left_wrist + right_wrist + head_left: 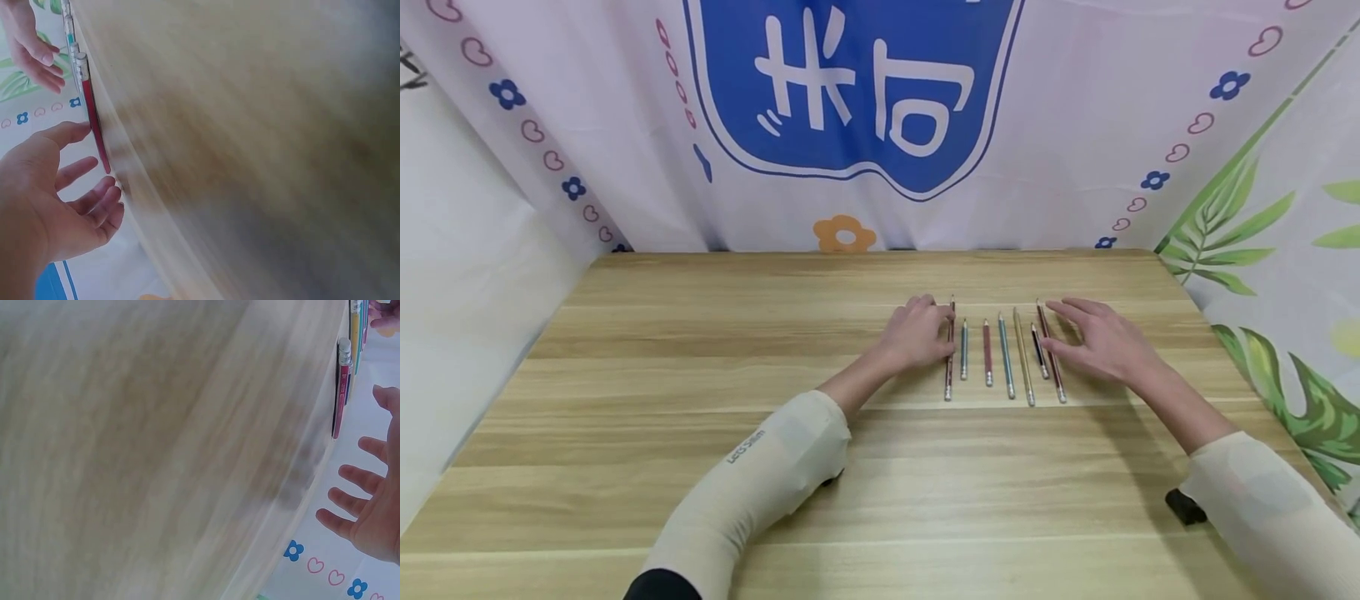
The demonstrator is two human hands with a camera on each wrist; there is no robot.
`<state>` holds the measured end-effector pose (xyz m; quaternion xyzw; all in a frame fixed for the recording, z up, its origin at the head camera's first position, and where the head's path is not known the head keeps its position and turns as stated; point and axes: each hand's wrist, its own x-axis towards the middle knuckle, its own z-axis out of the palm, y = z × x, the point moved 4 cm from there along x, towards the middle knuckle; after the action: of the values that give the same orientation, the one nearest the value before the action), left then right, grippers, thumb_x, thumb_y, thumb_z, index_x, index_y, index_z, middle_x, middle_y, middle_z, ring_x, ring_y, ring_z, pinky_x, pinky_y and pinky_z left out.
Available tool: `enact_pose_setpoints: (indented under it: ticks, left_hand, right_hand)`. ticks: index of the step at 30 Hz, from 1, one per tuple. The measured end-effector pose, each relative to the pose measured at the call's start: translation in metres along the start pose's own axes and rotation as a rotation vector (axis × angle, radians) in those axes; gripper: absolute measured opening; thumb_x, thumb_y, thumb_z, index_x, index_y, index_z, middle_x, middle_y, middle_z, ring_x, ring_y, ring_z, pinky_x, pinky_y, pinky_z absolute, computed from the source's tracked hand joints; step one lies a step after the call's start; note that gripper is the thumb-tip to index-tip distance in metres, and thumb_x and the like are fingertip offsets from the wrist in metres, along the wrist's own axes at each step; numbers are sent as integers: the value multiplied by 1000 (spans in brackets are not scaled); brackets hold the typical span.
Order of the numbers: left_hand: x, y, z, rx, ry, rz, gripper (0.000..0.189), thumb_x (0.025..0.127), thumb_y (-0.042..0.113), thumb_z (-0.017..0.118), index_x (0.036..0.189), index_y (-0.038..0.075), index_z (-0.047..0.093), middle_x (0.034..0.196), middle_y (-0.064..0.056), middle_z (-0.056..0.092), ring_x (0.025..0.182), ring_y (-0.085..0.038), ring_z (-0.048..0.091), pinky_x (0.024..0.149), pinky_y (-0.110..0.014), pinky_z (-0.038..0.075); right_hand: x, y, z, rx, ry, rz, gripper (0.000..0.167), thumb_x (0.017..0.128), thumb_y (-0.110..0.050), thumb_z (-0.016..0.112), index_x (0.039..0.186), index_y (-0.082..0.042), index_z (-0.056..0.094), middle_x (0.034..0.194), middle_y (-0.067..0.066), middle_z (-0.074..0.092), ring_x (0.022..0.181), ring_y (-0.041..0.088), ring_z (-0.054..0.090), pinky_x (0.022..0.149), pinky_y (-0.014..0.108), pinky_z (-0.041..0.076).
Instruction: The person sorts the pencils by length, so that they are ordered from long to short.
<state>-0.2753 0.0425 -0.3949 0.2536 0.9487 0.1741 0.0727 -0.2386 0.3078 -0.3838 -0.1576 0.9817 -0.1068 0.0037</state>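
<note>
Several pencils lie side by side in a row, eraser ends toward me. My left hand [917, 333] is at the row's left end, thumb and fingertips against or very close to a long dark red pencil [948, 379]; in the left wrist view that pencil [95, 122] runs past the thumb tip. To the right of the row, my right hand [1101, 340] spreads its fingers beside another long dark red pencil [1056, 370], holding nothing. Between them lie a short teal pencil [964, 354], a short red one [987, 354], a long blue one [1006, 358], a yellow one [1024, 358] and a short dark one [1039, 354].
The pencils rest on a wood-grain table [662, 350]. Behind its far edge hangs a white printed cloth [1075, 150] with a blue emblem [865, 100]. A leaf-patterned sheet [1300, 275] borders the right side, a plain white one [467, 250] the left.
</note>
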Motion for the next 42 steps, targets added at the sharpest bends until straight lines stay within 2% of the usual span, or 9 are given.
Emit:
enact_pose_setpoints:
  ticks: [6,11,19,25,30,33,42]
  left_hand:
    - [3,3,0,-132,-29,23,42,94,15,75,133,2,66,125,-15,64,103,-23,62,90,-33,56]
    - [5,3,0,-188,-61,19,36,94,7,73,128,-1,67,118,-14,68,94,-20,62,85,-29,55]
    - [6,1,0,-224,-74,-23,28,95,8,73,121,-1,67,108,-12,67,85,-18,61,75,-27,54]
    - [5,0,-3,-236,-66,-27,25,93,-2,69,118,-3,68,112,-15,70,89,-20,64,79,-26,56]
    - [6,-2,-4,-267,-64,-38,23,93,-6,67,116,-4,68,103,-14,70,72,-14,61,61,-20,50]
    - [6,-3,-4,-276,-66,-44,21,92,-6,67,113,-4,68,98,-12,68,66,-12,57,56,-18,45]
    - [4,-6,-7,-270,-59,-38,15,90,-5,70,104,-1,69,99,-11,66,71,-14,54,58,-20,43]
  right_hand:
    - [1,0,0,2,-17,1,70,101,-48,59,153,-2,46,153,32,44,137,56,42,109,72,35]
    - [2,-1,1,13,-28,17,69,101,-48,60,153,-3,47,152,32,45,137,56,43,109,72,35]
    - [6,0,3,29,-41,28,65,101,-45,62,150,-3,51,148,34,48,134,56,45,106,72,38]
    - [7,0,3,35,-50,33,65,101,-44,63,150,-3,51,144,37,50,131,58,47,104,73,39]
    - [8,0,2,44,-38,31,63,101,-42,65,148,-2,53,140,36,54,127,57,51,104,71,41]
    - [8,-2,2,50,-27,27,61,100,-40,67,146,0,56,133,34,59,122,53,56,102,68,44]
    - [12,-3,3,70,-31,20,53,99,-31,69,141,0,60,106,21,65,98,37,60,90,58,50]
